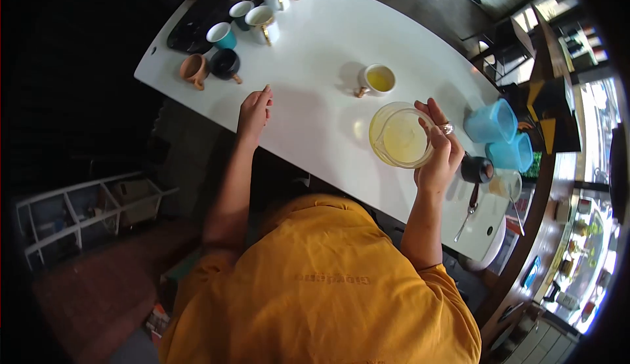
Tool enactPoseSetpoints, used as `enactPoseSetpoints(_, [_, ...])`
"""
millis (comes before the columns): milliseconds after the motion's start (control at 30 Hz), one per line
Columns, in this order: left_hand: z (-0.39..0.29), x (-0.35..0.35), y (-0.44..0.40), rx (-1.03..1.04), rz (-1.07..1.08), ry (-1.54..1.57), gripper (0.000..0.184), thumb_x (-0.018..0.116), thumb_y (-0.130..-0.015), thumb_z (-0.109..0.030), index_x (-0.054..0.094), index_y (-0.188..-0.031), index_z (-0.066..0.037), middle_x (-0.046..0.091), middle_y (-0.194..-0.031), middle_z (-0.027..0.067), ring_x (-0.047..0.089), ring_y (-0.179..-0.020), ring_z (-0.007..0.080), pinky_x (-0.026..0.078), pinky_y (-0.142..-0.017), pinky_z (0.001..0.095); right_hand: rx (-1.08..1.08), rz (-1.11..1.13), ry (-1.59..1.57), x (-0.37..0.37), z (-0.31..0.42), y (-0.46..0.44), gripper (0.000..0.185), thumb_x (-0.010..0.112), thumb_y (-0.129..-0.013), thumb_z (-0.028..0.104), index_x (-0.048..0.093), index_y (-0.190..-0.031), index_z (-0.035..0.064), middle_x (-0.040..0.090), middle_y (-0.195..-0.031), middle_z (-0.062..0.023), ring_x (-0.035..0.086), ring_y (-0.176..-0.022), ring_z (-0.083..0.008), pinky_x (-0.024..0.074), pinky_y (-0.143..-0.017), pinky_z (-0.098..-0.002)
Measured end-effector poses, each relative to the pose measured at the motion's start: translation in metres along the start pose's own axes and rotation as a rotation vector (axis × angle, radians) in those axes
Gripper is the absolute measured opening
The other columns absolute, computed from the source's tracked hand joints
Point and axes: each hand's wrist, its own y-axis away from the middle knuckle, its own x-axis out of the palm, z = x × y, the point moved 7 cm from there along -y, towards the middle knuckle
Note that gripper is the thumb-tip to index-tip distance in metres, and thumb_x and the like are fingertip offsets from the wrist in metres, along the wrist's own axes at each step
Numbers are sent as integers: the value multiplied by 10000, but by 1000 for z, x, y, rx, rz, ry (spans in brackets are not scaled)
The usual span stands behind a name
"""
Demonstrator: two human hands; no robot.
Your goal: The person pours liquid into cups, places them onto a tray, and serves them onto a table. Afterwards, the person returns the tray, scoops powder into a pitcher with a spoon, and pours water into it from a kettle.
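My right hand (441, 151) is wrapped round the side of a clear pitcher (401, 136) that holds pale yellow liquid, above the white table (315, 95). Just beyond the pitcher, a white cup (378, 79) with yellow liquid in it stands upright, its brown-gold handle towards the left. My left hand (254, 111) is over the table's near left part, its fingers curled together with nothing visible in them. Nearest to it are a black cup (225, 64) and a brown cup (193, 69).
Several more cups, among them a teal one (222, 35) and a white one with a gold handle (262, 24), stand at the far left. On the right are blue containers (492, 122), a dark round-headed tool (477, 169) and a spoon (466, 221).
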Motion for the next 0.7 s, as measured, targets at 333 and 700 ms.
enactPoseSetpoints(333, [14, -149, -19, -34, -252, 169, 421, 554, -931, -405, 527, -1103, -22, 538, -849, 22, 455, -578, 53, 363, -487, 204, 63, 198, -85, 152, -25, -13, 465, 442, -817, 110, 538, -1173, -173, 614, -1144, -253, 593, -1078, -288, 436, -974, -392])
enactPoseSetpoints(700, [13, -178, -90, -132, -171, 392, 349, 558, -933, -399, 567, -1061, -74, 543, -806, 5, 456, -568, 51, 345, -484, 195, 98, 192, 20, 192, -42, -10, 563, 424, -827, 173, 432, -1242, -206, 556, -1202, -292, 554, -1152, -340, 414, -1019, -415])
